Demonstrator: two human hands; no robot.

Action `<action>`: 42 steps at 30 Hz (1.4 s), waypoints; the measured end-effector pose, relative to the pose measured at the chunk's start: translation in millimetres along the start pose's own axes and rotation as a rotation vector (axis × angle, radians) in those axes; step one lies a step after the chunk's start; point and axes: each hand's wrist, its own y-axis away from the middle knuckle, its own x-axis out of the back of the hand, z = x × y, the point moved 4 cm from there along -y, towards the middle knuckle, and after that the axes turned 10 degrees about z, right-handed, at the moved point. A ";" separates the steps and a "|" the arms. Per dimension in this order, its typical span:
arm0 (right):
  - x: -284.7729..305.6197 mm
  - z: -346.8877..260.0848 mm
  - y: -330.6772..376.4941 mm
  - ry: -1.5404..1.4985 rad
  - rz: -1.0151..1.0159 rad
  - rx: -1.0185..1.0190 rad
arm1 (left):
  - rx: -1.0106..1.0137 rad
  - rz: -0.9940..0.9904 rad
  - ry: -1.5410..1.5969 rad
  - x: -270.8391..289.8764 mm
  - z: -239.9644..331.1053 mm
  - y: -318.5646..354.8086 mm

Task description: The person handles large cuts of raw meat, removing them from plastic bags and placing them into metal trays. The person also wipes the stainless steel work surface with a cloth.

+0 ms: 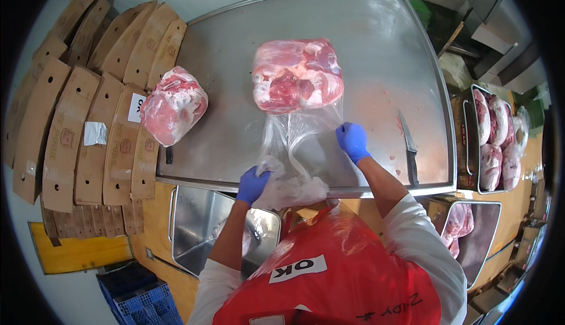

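A large block of raw meat [298, 76] lies at the middle of the steel table. Clear plastic film [288, 142] runs from its near side down over the table's front edge. In a blue glove, my left hand [253, 185] is closed on the bunched film near that edge. My right hand [353, 141], also gloved in blue, is closed on the film's right side, a little below the block. A second piece of raw meat [175, 106] rests at the table's left side. To the right of my right hand lies a knife [410, 151] with a dark handle.
Flattened cardboard boxes [70, 136] stand stacked along the left. Below the table's front edge is a steel tub [197, 219]. Meat pieces fill a metal bin [475, 142] at the right, with another metal bin [485, 225] nearer. Blue crates [144, 304] sit at lower left.
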 end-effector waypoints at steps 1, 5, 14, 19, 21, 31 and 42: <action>-3.1 5.5 2.9 0.003 -0.003 0.017 | 0.024 0.044 -0.089 16.0 -10.8 -2.9; -1.2 4.0 -4.6 -0.010 0.035 -0.004 | 0.106 0.321 -0.185 82.6 -77.9 -10.2; -34.6 130.1 -163.3 -0.414 0.230 -0.557 | 0.203 0.551 -0.180 145.2 -99.1 17.6; -67.9 57.2 -60.0 -1.121 -0.021 -0.703 | 0.322 0.761 0.081 201.6 -185.1 85.0; -73.2 19.6 -5.4 -1.145 -0.154 -0.786 | 0.447 0.730 0.194 193.2 -143.4 52.6; -182.1 -40.8 -34.8 -1.174 -0.325 -1.004 | 0.210 0.260 0.567 -23.6 -28.5 -104.7; -73.6 -50.5 29.8 -0.702 -0.450 -0.452 | 0.487 -0.290 1.052 -136.7 12.8 -105.8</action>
